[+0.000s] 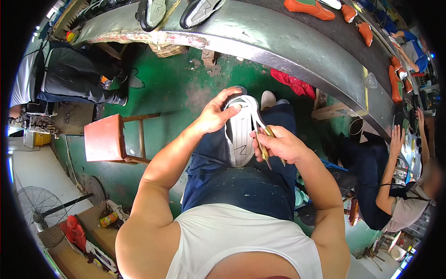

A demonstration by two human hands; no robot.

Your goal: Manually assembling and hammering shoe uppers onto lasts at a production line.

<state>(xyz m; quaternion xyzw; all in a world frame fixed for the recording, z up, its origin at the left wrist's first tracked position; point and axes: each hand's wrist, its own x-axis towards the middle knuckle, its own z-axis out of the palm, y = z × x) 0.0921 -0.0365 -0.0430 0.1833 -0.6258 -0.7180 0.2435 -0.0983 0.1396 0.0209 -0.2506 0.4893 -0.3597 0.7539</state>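
Observation:
Over my lap a grey shoe point(239, 142), with a dark ridged edge and a squiggle drawn on its light face, is gripped at its far end by my left hand point(218, 110). My left thumb presses near a white strip point(251, 105) that loops over that end of the shoe. At the shoe's right side, my right hand point(280, 144) is closed on a brass-coloured tool point(265, 151), possibly pliers or scissors. The strip's lower part hangs beside the tool; whether the tool grips it cannot be made out.
Ahead curves a long metal-edged bench point(260, 35) bearing grey shoes point(200, 12) and orange shoes point(310, 9). A stool with a reddish seat point(105, 138) stands left, a fan point(39, 214) lower left. People work at left and right. Red cloth point(292, 83) hangs under the bench.

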